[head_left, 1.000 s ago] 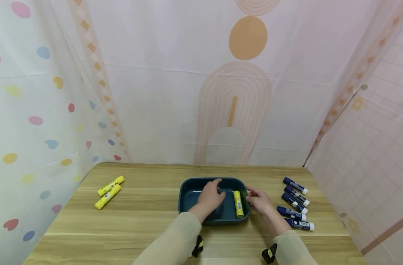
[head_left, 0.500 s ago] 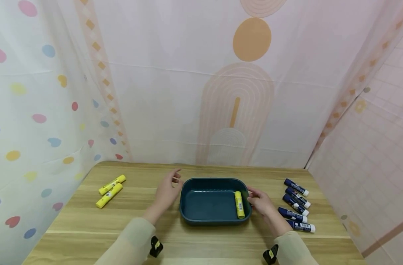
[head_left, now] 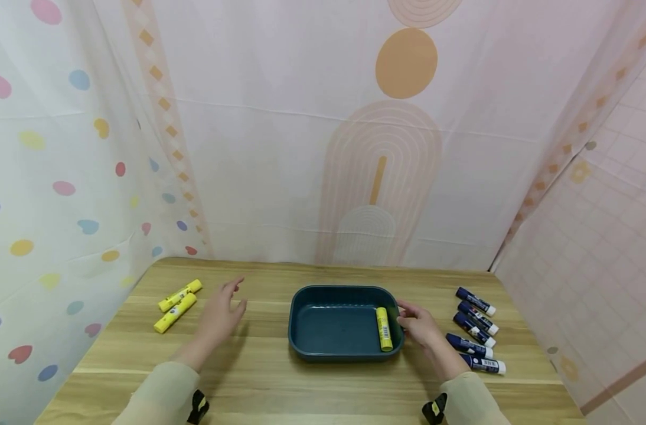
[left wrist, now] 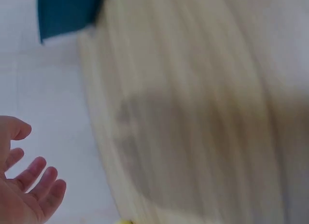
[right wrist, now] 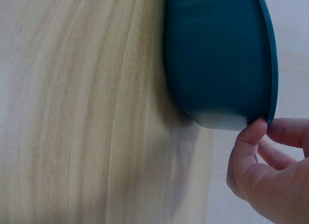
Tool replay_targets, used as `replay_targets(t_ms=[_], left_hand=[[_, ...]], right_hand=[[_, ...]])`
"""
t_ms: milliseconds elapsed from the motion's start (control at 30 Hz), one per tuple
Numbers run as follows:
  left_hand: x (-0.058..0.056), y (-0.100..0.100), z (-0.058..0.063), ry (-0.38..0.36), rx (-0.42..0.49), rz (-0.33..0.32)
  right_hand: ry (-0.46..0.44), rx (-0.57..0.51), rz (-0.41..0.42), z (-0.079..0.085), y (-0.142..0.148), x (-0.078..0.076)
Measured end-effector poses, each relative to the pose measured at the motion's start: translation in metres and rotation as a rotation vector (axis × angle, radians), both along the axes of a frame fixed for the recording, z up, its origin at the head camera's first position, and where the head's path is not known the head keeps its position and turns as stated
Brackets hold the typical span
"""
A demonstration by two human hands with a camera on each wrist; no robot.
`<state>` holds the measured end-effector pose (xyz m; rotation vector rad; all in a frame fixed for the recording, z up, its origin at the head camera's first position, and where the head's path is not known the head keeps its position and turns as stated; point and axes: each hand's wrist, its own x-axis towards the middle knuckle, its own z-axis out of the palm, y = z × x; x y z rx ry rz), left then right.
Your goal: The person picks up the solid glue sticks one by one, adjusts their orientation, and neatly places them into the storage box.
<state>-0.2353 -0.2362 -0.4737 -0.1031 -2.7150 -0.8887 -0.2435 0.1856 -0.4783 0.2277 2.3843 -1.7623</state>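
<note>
A dark teal tray (head_left: 333,356) sits on the wooden table, holding one yellow glue stick (head_left: 384,329) near its right end. At that end my right hand (head_left: 421,324) pinches the rim between thumb and forefinger; the right wrist view shows the fingertips (right wrist: 258,127) at the tray's corner. My left hand (head_left: 220,316) is held over the table left of the tray, fingers loosely spread and nothing in them. Two yellow glue sticks (head_left: 175,313) lie side by side farther left. In the left wrist view the left hand (left wrist: 24,185) is only partly visible.
Several dark blue glue sticks (head_left: 474,333) with white caps lie in a loose column at the right of the wooden table (head_left: 323,392). Patterned curtains (head_left: 270,177) hang behind the table and along both sides.
My left hand has moved from over the tray leftwards, toward the two yellow glue sticks. The right hand has stayed at the tray's right rim.
</note>
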Motion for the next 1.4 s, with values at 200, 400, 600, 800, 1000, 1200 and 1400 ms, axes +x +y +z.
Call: replay_targets(t_ms=[200, 400, 600, 800, 1000, 1200, 1400], left_hand=[[0.011, -0.039, -0.004, 0.073, -0.255, -0.010], [0.012, -0.078, -0.016, 0.073, -0.441, 0.028], [0.018, -0.095, -0.021, -0.041, -0.420, 0.094], [0.018, -0.104, -0.028, -0.086, -0.432, 0.128], [0.018, -0.107, -0.033, -0.092, -0.457, 0.142], [0.017, -0.107, -0.034, -0.092, -0.505, 0.137], [0.015, -0.105, -0.033, -0.091, -0.515, 0.121]], right_hand=[[-0.007, -0.009, 0.007, 0.002, 0.000, 0.000], [-0.011, -0.009, 0.007, 0.002, 0.000, 0.001], [0.004, -0.004, 0.003, -0.002, 0.000, 0.000], [-0.003, -0.008, 0.005, -0.001, 0.000, 0.000], [-0.013, -0.019, -0.001, 0.001, 0.000, 0.000], [-0.012, -0.022, -0.001, 0.000, -0.001, 0.000], [-0.012, -0.031, 0.000, 0.001, -0.001, 0.001]])
